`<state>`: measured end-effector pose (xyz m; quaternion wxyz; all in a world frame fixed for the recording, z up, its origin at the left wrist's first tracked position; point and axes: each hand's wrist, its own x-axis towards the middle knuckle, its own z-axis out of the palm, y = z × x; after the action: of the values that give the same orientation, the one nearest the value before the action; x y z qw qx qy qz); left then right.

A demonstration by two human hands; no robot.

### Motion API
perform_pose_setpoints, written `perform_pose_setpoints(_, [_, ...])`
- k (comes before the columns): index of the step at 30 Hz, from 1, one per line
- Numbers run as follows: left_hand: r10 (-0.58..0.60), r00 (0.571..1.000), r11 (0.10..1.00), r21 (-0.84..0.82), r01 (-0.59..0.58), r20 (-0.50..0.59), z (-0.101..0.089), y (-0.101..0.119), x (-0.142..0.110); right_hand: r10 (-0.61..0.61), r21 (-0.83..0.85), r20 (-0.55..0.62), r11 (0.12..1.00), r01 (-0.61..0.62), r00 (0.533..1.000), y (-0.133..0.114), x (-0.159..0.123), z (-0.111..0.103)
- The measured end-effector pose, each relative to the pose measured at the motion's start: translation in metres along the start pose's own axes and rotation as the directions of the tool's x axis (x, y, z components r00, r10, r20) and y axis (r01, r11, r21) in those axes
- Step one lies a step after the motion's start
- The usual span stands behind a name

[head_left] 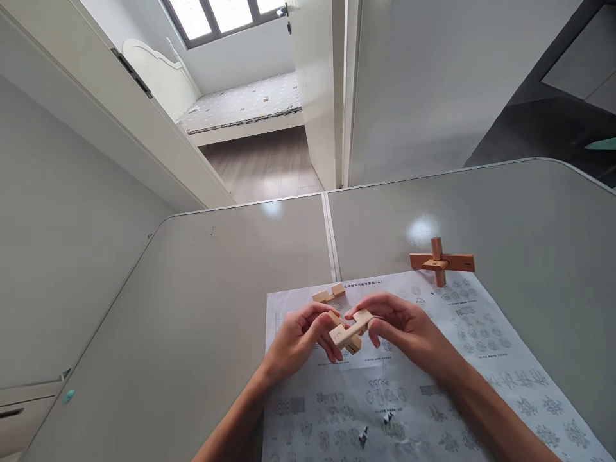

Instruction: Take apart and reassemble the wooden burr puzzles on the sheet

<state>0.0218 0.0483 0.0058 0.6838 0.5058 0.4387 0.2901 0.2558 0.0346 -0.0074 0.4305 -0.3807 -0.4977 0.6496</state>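
My left hand (299,338) and my right hand (404,326) meet over a printed instruction sheet (409,398), both closed on a small cluster of pale wooden puzzle pieces (347,332). The left fingers pinch the crossed pieces from the left; the right fingers grip a light bar that angles toward the right. One loose notched wooden piece (328,293) lies on the sheet just beyond my hands. A darker assembled wooden cross puzzle (441,262) stands at the sheet's far right corner.
The sheet lies on a grey table (192,308) with a seam down its middle and rounded far corners. Beyond the far edge are white walls, a doorway and a room with a bed (240,102).
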Motion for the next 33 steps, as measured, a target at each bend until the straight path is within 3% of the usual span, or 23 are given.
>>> perform_pose_setpoints(8, [-0.01, 1.0, 0.998, 0.062, 0.011, -0.011, 0.001, 0.0003, 0.0004, 0.018, -0.001, 0.064, 1.0, -0.018, 0.998, 0.009, -0.0019, -0.0005])
perform_pose_setpoints(14, [0.038, 0.998, 0.96, 0.279, -0.021, -0.058, 0.0013, 0.0049, -0.0008, 0.006, 0.007, 0.119, 1.0, -0.007, 0.993, 0.0067, -0.0018, 0.0016])
perform_pose_setpoints(20, [-0.014, 1.0, 0.982, 0.188, 0.017, -0.018, 0.0012, 0.0018, -0.0008, -0.014, -0.007, 0.107, 1.0, 0.015, 0.994, 0.0082, -0.0022, 0.0031])
perform_pose_setpoints(33, [-0.013, 0.999, 0.983, 0.184, 0.006, 0.041, -0.001, 0.0039, -0.0027, -0.056, -0.082, 0.07, 0.995, 0.061, 0.996, 0.0089, -0.003, 0.0065])
